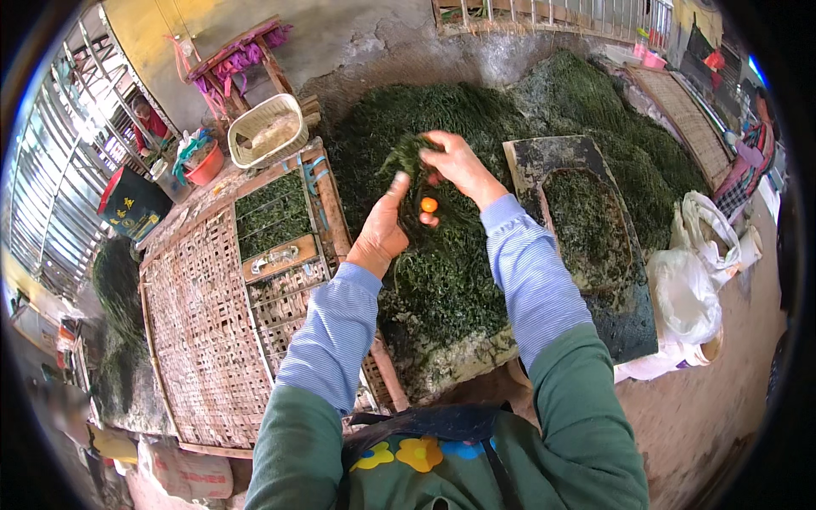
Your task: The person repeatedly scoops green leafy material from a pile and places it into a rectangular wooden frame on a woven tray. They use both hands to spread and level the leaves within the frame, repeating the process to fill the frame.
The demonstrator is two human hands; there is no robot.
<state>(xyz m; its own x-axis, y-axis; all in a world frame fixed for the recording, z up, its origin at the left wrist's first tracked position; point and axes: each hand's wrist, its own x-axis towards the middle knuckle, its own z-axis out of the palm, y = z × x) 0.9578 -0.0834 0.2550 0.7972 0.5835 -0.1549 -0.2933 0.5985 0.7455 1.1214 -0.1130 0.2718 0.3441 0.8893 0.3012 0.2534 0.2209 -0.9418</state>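
My right hand [460,164] pinches a small bunch of dark green, grass-like strands [404,155], possibly seaweed. Below and to its left, my left hand [381,237] has its thumb raised and its fingers curled around the lower strands. A round orange piece [429,204] shows by the left fingertips; whether it is worn on a finger cannot be seen. Under both hands spreads a large heap of the same wet green strands [459,274]. To the right lies a dark slab [628,319] whose rounded recess holds more green matter [583,223].
On the left are a woven bamboo mat [197,331] and a framed rack with a wooden block [280,258]. A plastic basket [271,137], red basin [205,164] and dark bucket [134,203] stand beyond. White plastic bags [685,296] sit right. People are at both sides.
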